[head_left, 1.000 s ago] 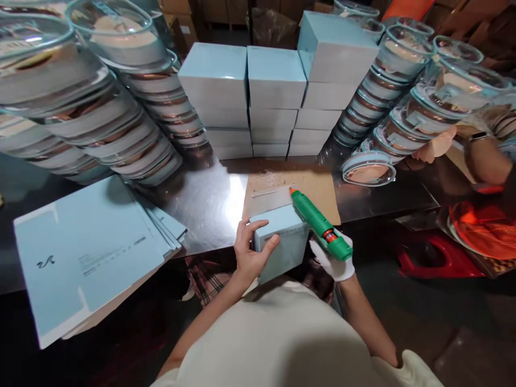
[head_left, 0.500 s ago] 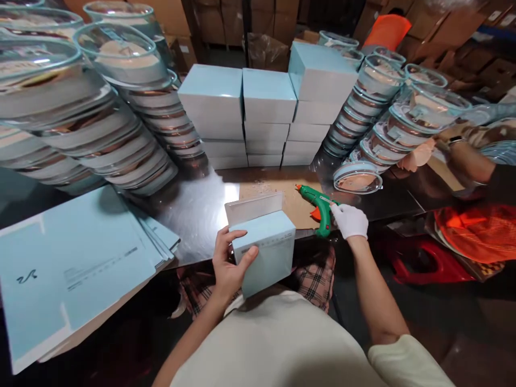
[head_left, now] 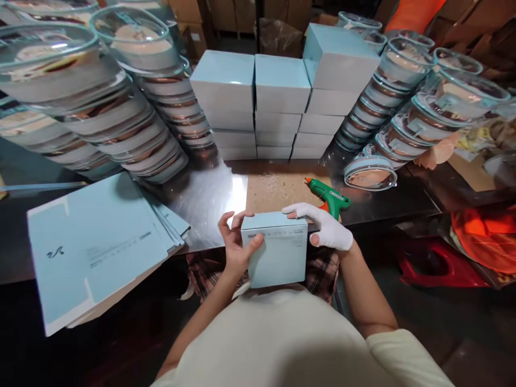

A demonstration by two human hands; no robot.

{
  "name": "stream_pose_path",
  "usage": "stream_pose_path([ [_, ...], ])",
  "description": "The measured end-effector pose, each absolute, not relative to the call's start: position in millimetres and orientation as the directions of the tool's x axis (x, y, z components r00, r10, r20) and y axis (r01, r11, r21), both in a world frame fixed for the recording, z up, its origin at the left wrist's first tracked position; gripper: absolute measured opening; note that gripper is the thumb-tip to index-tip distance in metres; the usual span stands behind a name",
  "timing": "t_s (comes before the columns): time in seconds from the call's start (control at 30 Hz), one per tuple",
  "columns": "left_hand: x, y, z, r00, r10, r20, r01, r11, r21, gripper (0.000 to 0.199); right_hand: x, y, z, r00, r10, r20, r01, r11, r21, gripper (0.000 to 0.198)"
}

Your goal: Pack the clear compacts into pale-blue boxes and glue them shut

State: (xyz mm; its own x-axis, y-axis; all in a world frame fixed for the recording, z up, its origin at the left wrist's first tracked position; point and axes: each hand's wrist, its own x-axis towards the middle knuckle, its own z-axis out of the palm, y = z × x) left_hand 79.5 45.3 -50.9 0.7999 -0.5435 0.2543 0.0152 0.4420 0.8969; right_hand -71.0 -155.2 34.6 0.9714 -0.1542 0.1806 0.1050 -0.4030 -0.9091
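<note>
A light-blue cardboard box (head_left: 278,260) is held near my lap at the table's edge. My left hand (head_left: 237,244) grips its left side, thumb on the printed face and fingers around the top corner. At the upper right corner is my right hand (head_left: 326,228), in a white glove with bare fingertips; its fingers rest along the top edge and its thumb is by the right side. Just beyond that hand, a green glue gun (head_left: 328,196) with an orange nozzle lies on a brown cardboard sheet (head_left: 270,188).
Stacked light-blue boxes (head_left: 278,102) stand at the back. Tall stacks of clear round containers (head_left: 137,129) rise on the left, with more containers (head_left: 371,172) on the right. Flat blue box blanks (head_left: 97,252) lie at the left edge. A red stool (head_left: 435,263) is at lower right.
My right hand has let go of the glue gun and moved left onto the box. The raised flap behind the box top is no longer visible. The box has turned more upright.
</note>
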Motion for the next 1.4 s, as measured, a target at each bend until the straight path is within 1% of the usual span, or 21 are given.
stream_pose_path([
  [0.1,87.6,49.9,-45.4,0.761,-0.568,0.312,-0.088,0.387,0.918,0.034,-67.2,-153.7,37.2,0.964,-0.094,0.25,0.16,-0.546,-0.823,0.043],
  [0.27,89.6,52.0,-31.6,0.732,-0.619,0.283,-0.058,0.358,0.932,0.027,-61.6,-151.5,34.0,0.943,-0.067,0.326,0.232,-0.569,-0.789,0.025],
  [0.33,91.9,50.4,-28.9,0.737,-0.623,0.262,-0.056,0.331,0.942,0.027,-66.6,-148.0,31.8,0.94,-0.144,0.309,0.154,-0.63,-0.761,0.031],
  [0.37,94.2,49.3,-28.3,0.764,-0.6,0.239,-0.048,0.316,0.947,0.028,-71.0,-143.7,29.6,0.921,-0.224,0.319,0.082,-0.69,-0.72,0.038],
  [0.43,100.4,46.7,-27.9,0.866,-0.477,0.15,0.002,0.303,0.953,0.032,-82.3,-129.4,20.6,0.837,-0.362,0.41,-0.075,-0.819,-0.569,0.058],
  [0.47,103.8,45.2,-27.7,0.917,-0.391,0.08,0.048,0.307,0.951,0.036,-88.7,-120.3,13.0,0.793,-0.38,0.476,-0.136,-0.872,-0.469,0.065],
  [0.5,106.7,43.4,-27.3,0.948,-0.319,-0.005,0.112,0.319,0.941,0.041,-94.9,-111.3,3.6,0.777,-0.355,0.521,-0.175,-0.915,-0.363,0.065],
  [0.57,110.5,39.2,-26.2,0.935,-0.302,-0.184,0.288,0.349,0.892,0.052,-105.4,-97.7,-17.3,0.83,-0.218,0.513,-0.154,-0.974,-0.165,0.038],
  [0.6,111.2,37.0,-26.0,0.9,-0.355,-0.254,0.38,0.351,0.856,0.058,-108.8,-95.1,-25.9,0.867,-0.144,0.477,-0.114,-0.989,-0.092,0.025],
  [0.67,111.1,33.5,-27.6,0.813,-0.495,-0.307,0.508,0.345,0.79,0.07,-109.9,-100.6,-31.7,0.897,-0.036,0.441,-0.043,-0.999,0.006,0.02],
  [0.73,110.2,32.8,-33.1,0.796,-0.551,-0.249,0.506,0.382,0.774,0.086,-100.5,-118.7,-15.3,0.863,0.006,0.505,-0.041,-0.996,0.082,0.016],
  [0.83,109.0,37.7,-45.4,0.884,-0.462,-0.073,0.305,0.45,0.84,0.103,-58.7,-155.9,50.8,0.767,-0.118,0.631,-0.244,-0.963,0.116,0.015],
  [0.9,107.7,42.9,-51.0,0.91,-0.414,0.025,0.162,0.41,0.898,0.101,-12.1,-179.5,109.3,0.695,-0.239,0.678,-0.394,-0.915,0.081,0.038],
  [0.93,106.8,45.5,-52.0,0.911,-0.407,0.066,0.103,0.38,0.919,0.099,15.1,-190.4,137.3,0.668,-0.261,0.697,-0.436,-0.896,0.082,0.05],
  [1.0,105.5,51.9,-50.7,0.912,-0.384,0.148,-0.011,0.338,0.941,0.094,70.5,-210.9,182.2,0.664,-0.23,0.712,-0.456,-0.879,0.141,0.065],
  [1.03,105.5,56.5,-48.7,0.914,-0.357,0.194,-0.073,0.326,0.942,0.093,95.8,-220.7,197.0,0.691,-0.228,0.686,-0.462,-0.869,0.176,0.067],
  [1.1,107.7,71.0,-42.9,0.917,-0.278,0.285,-0.197,0.306,0.931,0.09,135.7,-238.9,211.4,0.718,-0.287,0.634,-0.494,-0.852,0.175,0.054],
  [1.17,114.8,95.0,-34.7,0.915,-0.196,0.351,-0.295,0.267,0.918,0.083,157.5,-254.0,211.7,0.758,-0.355,0.547,-0.515,-0.84,0.169,0.053],
  [1.27,140.6,145.2,-17.3,0.914,-0.097,0.394,-0.386,0.098,0.917,0.072,159.4,-266.4,203.5,0.811,-0.411,0.416,-0.508,-0.847,0.153,0.068],
  [1.33,171.6,179.6,-5.6,0.93,-0.033,0.366,-0.366,-0.191,0.911,0.062,145.3,-263.4,194.5,0.811,-0.405,0.422,-0.5,-0.855,0.138,0.075],
  [1.4,211.8,208.4,-0.8,0.949,0.104,0.296,-0.191,-0.559,0.807,0.047,121.5,-249.3,176.4,0.784,-0.368,0.5,-0.487,-0.864,0.127,0.08],
])
